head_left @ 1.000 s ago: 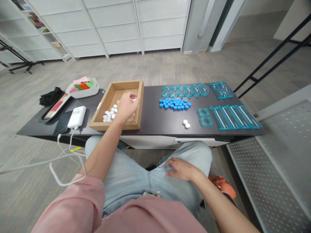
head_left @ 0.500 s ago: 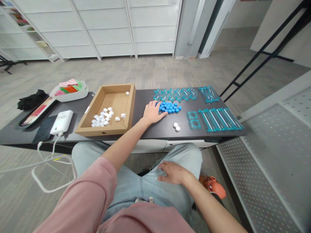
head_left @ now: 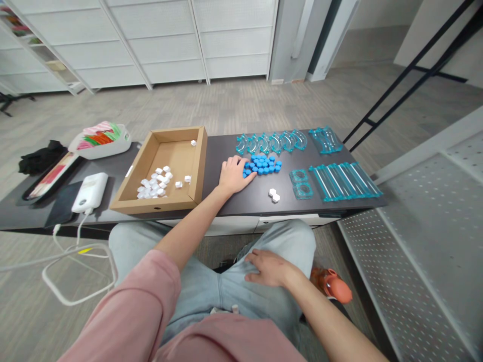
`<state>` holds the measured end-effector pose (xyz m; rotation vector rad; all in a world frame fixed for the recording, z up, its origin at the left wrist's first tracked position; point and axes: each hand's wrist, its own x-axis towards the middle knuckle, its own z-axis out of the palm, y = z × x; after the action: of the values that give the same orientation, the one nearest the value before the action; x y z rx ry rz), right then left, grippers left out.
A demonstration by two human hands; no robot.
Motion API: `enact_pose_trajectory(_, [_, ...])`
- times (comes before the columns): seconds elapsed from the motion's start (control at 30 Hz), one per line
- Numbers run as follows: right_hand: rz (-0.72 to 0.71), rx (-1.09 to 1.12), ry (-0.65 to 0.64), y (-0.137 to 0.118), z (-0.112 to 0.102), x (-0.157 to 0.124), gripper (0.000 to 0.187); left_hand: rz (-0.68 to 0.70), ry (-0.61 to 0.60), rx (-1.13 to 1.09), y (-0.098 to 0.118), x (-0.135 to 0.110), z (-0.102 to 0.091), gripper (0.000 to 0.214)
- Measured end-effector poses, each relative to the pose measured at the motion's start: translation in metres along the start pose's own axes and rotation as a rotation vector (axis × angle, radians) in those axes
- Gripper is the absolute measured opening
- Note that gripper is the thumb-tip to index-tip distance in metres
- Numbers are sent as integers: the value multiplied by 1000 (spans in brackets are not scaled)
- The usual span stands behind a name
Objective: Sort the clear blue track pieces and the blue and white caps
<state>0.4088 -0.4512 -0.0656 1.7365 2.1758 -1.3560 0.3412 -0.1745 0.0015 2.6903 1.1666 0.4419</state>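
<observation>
Blue hexagonal pieces [head_left: 267, 164]: clustered on counter [head_left: 245, 203], my left hand [head_left: 234, 174] at their left edge.
Its fingers wide; right hand [head_left: 268, 268] loosely spread on my thigh [head_left: 290, 238]. Apparent step: gathering pieces; next move calls for light fingertip pressure.

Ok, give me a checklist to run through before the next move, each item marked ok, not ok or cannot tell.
1. Left hand at the blue pieces: ok, at the group's left edge.
2. Blue piece gripped: cannot tell, the hand hides it.
3. Right hand off the table: ok, resting on the leg.
4. All white pieces inside the cardboard box: not ok, two lie outside.
5. Straight teal-ended parts apart from blue pieces: ok.
</observation>
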Motion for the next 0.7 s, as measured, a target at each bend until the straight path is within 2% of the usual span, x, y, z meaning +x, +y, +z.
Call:
enact_pose_trajectory(0.2, [10,-8,-17,-1,-3,-1,62,-32,2,34,3,-7,-2,30])
enact_pose_trajectory(0.7, [23,-6,-40,1,-3,1,63,4,34,36,6,-27,-11,23])
